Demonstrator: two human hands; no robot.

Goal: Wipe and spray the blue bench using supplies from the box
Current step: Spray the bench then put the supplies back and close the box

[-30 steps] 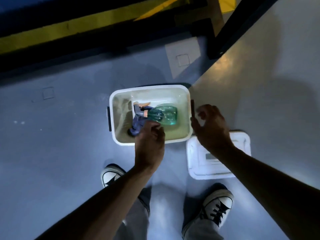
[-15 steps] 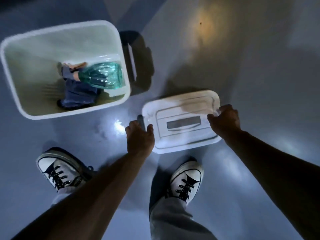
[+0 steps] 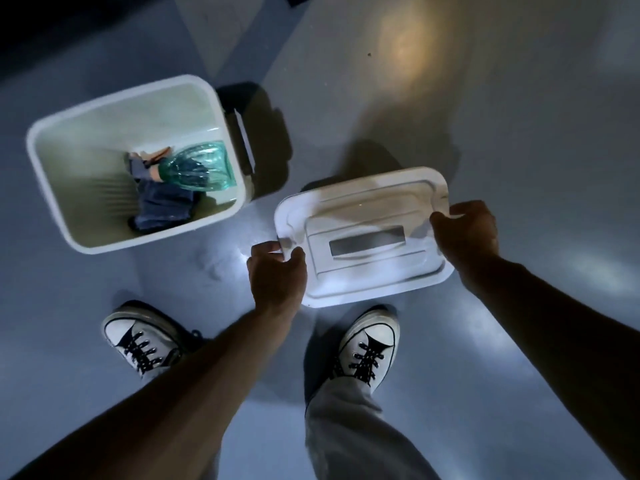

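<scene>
An open white box (image 3: 52, 188) stands on the floor at the left. Inside it lie a green see-through spray bottle (image 3: 201, 168) and a crumpled blue cloth (image 3: 162, 206). To its right is the white lid (image 3: 363, 233), held at both ends. My left hand (image 3: 277, 275) grips the lid's near-left corner and my right hand (image 3: 467, 237) grips its right edge. The lid looks tilted, its far side off the floor. The blue bench is not in view.
The floor (image 3: 519, 133) is smooth blue-grey, with a warm light patch at the top right. My two white sneakers (image 3: 145, 341) (image 3: 367, 344) stand just below the lid and the box. A black handle (image 3: 242, 143) sticks out on the box's right side.
My left hand left the box, where it was at the bottle and cloth. Both hands moved to the lid and took hold of it. The view shifted right and the lid has risen.
</scene>
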